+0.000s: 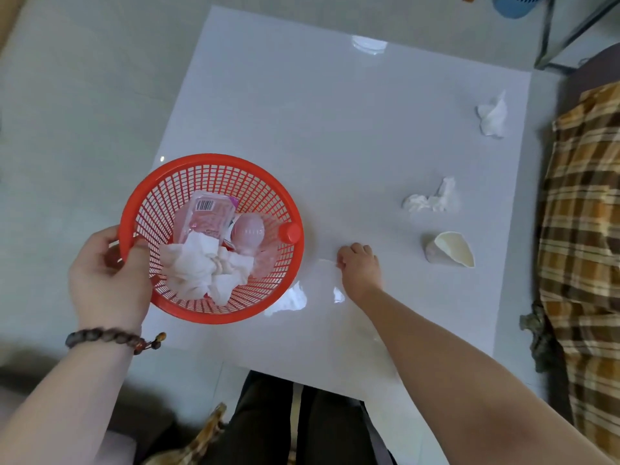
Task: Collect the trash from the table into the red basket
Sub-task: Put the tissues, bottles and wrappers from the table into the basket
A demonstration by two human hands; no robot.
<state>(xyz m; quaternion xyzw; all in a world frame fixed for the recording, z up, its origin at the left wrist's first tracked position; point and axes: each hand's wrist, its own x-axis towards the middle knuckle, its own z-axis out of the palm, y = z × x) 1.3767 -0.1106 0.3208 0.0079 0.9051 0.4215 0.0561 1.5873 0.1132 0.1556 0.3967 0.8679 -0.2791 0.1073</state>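
My left hand grips the left rim of the red basket, which is tilted slightly over the table's left edge. Inside it lie crumpled tissues, a clear package with a barcode and a plastic bottle with a red cap. To the right of the basket, my right hand rests on the white table, fingers curled onto the edge of a thin clear plastic sheet. A crushed paper cup and a crumpled tissue lie further right, with another tissue near the far right edge.
A plaid cloth covers furniture along the table's right side. A blue basket and a metal frame stand beyond the far right corner. My legs are at the table's near edge. Grey floor lies to the left.
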